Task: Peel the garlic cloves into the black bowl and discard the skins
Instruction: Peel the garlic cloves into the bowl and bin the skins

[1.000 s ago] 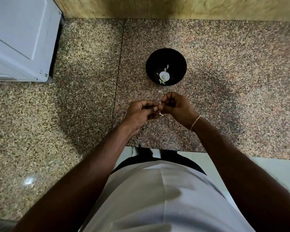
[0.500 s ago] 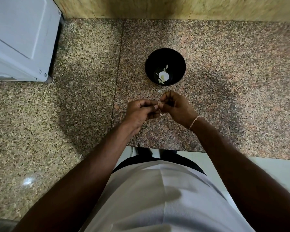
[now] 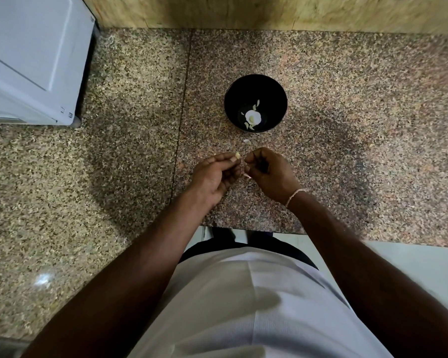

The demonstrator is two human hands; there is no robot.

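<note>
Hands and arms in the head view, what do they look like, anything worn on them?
Both forearms are bare, with no sleeves visible. The right hand has a thin, pale cord bracelet around its wrist. The left hand shows no ring, watch or band. No gloves on either.

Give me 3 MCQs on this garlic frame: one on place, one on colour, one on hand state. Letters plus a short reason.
1. Where is the bowl relative to the hands?
A. Beyond them, further from the person
B. Left of them, against the white appliance
C. Under the left wrist

2. What colour is the bowl?
A. White
B. Black
C. Red

3. What is the left hand doing?
A. Lying flat on the counter
B. Gripping the bowl rim
C. Pinching a garlic clove at its fingertips

Answers: 1 A, it sits on the granite counter past the fingertips. 2 B, dark all over with pale garlic pieces inside. 3 C, the pale clove shows between its fingertips, by the right hand.
</note>
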